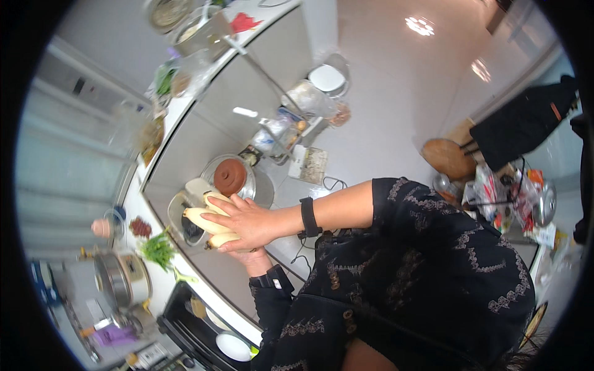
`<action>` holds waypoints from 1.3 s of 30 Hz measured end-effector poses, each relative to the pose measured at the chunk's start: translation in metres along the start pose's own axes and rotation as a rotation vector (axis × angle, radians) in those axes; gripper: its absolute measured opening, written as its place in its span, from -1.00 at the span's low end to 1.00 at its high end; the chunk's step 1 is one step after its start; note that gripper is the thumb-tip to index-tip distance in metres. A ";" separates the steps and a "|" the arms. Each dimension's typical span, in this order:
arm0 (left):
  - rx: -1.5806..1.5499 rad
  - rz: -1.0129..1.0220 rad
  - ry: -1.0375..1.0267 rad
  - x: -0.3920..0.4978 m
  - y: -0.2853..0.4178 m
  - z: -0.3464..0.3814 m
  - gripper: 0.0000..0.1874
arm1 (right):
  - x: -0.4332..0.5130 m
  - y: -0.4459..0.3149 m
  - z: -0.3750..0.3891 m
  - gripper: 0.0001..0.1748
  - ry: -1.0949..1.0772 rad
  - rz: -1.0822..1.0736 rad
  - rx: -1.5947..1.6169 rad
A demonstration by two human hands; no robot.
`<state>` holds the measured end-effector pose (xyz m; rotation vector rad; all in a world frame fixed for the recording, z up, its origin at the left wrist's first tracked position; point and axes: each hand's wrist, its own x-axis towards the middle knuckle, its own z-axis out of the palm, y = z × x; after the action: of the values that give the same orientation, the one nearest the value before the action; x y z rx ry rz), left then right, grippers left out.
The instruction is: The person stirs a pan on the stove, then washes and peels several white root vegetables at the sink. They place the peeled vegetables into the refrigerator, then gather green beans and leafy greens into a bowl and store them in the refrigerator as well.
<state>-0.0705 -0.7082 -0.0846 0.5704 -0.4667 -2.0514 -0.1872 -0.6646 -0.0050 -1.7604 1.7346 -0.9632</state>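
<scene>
A bunch of pale yellow bananas (209,221) with dark tips is held in front of my body, beside the counter. My right hand (253,222) lies over the bunch from above, its fingers spread across the fruit. Beneath it, my left hand (257,259) supports the bunch, its fingers mostly hidden. Under the bananas, on the floor, stands a light-coloured bin (176,215) with something dark inside. Close by, a reddish-brown lid (229,177) sits on a metal pot (263,185).
Leafy greens (158,250), a multicooker (123,280) and a black rack (185,308) with a white plate (233,347) stand on the white counter. Plastic bags (308,98) and a white stool (327,78) are on the floor. A round wooden board (448,158) leans to the right.
</scene>
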 end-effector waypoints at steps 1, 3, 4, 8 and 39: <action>-0.020 -0.037 -0.033 0.013 -0.005 0.008 -0.32 | 0.000 0.012 -0.012 -0.04 0.068 -0.021 0.021; -0.106 -0.145 -0.110 0.037 -0.013 0.024 -0.30 | -0.001 0.042 -0.040 -0.10 0.119 -0.014 0.037; -0.160 -0.213 -0.147 0.048 -0.016 0.030 -0.28 | -0.006 0.062 -0.057 -0.17 0.238 -0.090 -0.028; -0.389 -0.496 -0.316 0.086 -0.016 0.043 -0.26 | -0.081 0.157 -0.132 -0.24 0.232 0.144 0.476; 0.495 -1.042 -0.728 0.025 -0.400 0.317 -0.50 | -0.619 0.116 -0.012 -0.40 1.589 1.784 0.175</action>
<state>-0.5343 -0.4975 -0.0422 0.3388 -1.3410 -3.1743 -0.2382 -0.0609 -0.1764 1.3943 2.5494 -1.2734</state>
